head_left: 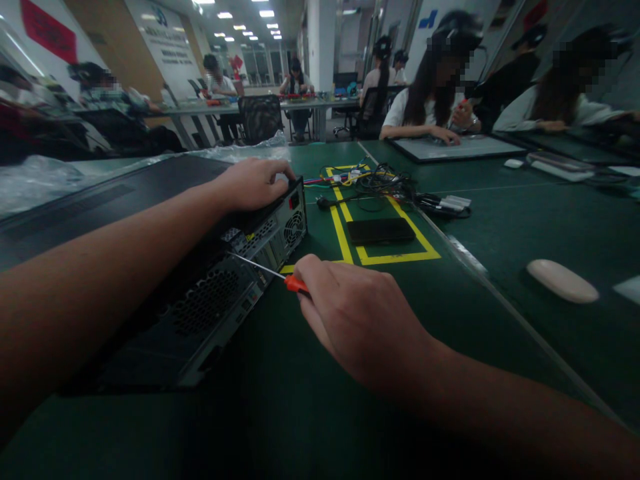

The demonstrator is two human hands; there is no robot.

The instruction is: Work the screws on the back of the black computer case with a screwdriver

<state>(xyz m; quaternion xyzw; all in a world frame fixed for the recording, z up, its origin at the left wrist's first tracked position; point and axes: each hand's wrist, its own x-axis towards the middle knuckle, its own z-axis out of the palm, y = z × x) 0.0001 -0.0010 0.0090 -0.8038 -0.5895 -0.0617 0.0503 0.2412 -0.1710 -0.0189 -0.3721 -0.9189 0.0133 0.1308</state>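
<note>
Driving, by my reading: screwdriver (pixel 296 285) work on the rear panel (pixel 250 287) of one dark computer case (pixel 150 183), which lies on the green table (pixel 480 220), to the left and ahead.

Item, right hand (pixel 360 313): clamped round the orange handle, shaft pointing left to the panel. Whether the tip sits in a screw, I cannot tell.

Item, left hand (pixel 255 183): laid over the upper rear corner, thumb and forefinger apart with a gap between; whether it grips or merely presses, I cannot tell.

Item, nearby: a black phone (pixel 381 230) inside yellow tape (pixel 400 257); tangled cables (pixel 385 180) beyond it; clear plastic wrap (pixel 45 177) behind the case.

Requirement, as I judge it: the tip wants squaring to its seat, with firm, even pressure from me on the right, the left bracing the corner against sliding.
</note>
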